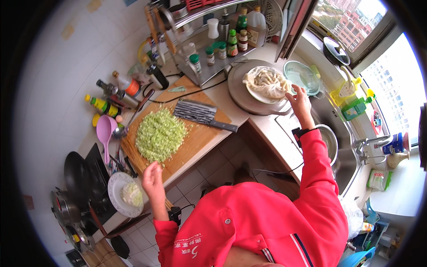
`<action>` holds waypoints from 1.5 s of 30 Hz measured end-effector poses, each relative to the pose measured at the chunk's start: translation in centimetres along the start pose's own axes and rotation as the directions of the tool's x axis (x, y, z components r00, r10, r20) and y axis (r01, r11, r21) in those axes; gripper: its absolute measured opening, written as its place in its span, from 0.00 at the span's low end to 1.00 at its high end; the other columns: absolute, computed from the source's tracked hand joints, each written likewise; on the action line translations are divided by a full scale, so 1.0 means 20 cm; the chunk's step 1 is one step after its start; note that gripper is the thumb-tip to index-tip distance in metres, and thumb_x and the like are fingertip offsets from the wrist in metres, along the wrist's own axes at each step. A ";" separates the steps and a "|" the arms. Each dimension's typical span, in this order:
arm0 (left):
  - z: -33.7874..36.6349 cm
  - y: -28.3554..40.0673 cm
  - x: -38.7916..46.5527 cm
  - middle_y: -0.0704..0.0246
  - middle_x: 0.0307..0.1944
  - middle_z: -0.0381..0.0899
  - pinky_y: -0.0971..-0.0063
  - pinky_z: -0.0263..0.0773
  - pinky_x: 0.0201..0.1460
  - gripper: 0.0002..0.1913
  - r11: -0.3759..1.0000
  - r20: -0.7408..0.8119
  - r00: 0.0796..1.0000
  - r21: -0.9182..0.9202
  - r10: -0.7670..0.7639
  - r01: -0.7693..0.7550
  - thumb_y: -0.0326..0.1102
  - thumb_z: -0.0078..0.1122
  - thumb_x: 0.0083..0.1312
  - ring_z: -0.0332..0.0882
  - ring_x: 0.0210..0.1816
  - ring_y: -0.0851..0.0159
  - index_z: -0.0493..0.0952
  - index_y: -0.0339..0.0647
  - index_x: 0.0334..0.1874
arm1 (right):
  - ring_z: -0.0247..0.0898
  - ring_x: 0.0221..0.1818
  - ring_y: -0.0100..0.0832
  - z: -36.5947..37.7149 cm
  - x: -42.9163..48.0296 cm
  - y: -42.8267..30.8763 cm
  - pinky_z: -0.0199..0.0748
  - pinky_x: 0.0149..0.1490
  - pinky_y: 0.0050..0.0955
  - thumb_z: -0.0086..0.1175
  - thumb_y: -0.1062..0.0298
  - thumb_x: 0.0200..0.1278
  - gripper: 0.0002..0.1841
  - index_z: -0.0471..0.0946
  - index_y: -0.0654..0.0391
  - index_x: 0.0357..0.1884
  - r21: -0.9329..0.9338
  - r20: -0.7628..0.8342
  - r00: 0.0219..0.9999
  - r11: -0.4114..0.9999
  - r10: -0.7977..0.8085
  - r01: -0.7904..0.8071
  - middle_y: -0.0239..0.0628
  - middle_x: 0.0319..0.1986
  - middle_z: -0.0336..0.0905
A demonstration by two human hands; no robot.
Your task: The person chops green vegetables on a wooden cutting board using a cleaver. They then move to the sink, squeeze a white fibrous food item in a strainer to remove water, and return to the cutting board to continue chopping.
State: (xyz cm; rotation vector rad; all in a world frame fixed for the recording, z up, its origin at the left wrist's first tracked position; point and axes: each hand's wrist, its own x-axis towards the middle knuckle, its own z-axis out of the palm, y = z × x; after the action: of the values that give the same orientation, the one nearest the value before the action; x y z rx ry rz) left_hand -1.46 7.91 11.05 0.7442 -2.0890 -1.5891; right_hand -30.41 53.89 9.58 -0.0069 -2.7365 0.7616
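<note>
My right hand is at the right edge of a bowl lined with white cloth that holds pale strips; whether the fingers grip the rim or the cloth I cannot tell. The bowl stands on a round metal lid or pan. My left hand hangs with bent fingers near the front edge of the wooden cutting board, holding nothing visible. A heap of finely chopped pale green vegetable lies on the board. Beside the heap rests a cleaver, its handle over the board's edge.
A patterned plate with pale green pieces stands left of my left hand. A pink ladle, bottles and a black wok line the wall side. A green-tinted bowl and the sink are at right.
</note>
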 end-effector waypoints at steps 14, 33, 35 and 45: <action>1.60 0.32 0.49 0.56 0.54 0.77 0.67 0.75 0.50 0.27 0.868 0.559 0.806 0.286 0.194 -0.406 0.42 0.62 0.63 0.80 0.47 0.58 0.70 0.40 0.63 | 0.71 0.51 0.42 0.07 0.36 0.01 0.74 0.51 0.37 0.65 0.62 0.47 0.13 0.82 0.52 0.37 0.006 0.206 0.881 0.900 -0.427 0.435 0.36 0.45 0.76; 1.95 0.48 0.69 0.67 0.42 0.78 0.63 0.73 0.48 0.16 0.417 0.650 0.583 0.414 0.486 -0.809 0.35 0.64 0.56 0.76 0.48 0.58 0.81 0.47 0.48 | 0.79 0.39 0.45 0.01 0.39 0.29 0.74 0.45 0.37 0.55 0.65 0.58 0.14 0.81 0.52 0.46 0.243 0.162 0.983 0.969 -0.082 0.041 0.43 0.34 0.82; 1.95 0.48 0.69 0.67 0.44 0.78 0.62 0.72 0.51 0.15 0.420 0.703 0.593 0.436 0.392 -0.796 0.36 0.65 0.53 0.73 0.52 0.55 0.82 0.46 0.45 | 0.79 0.37 0.44 0.02 0.39 0.31 0.74 0.43 0.36 0.55 0.61 0.59 0.18 0.80 0.56 0.49 0.273 0.347 0.936 0.961 -0.052 -0.048 0.46 0.32 0.82; 2.06 0.57 0.79 0.60 0.31 0.83 0.67 0.74 0.41 0.12 0.779 0.647 0.723 0.316 0.241 -0.542 0.39 0.59 0.56 0.81 0.35 0.57 0.79 0.38 0.36 | 0.75 0.38 0.46 -0.01 0.44 0.27 0.72 0.45 0.39 0.56 0.56 0.59 0.16 0.79 0.62 0.35 0.229 0.276 0.949 0.969 -0.155 0.091 0.45 0.36 0.76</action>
State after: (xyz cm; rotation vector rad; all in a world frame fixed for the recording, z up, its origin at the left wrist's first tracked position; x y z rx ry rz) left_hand -40.77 30.97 11.21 -0.1420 -2.9004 -1.1111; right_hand -39.13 59.35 9.52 0.3481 -2.8738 1.0931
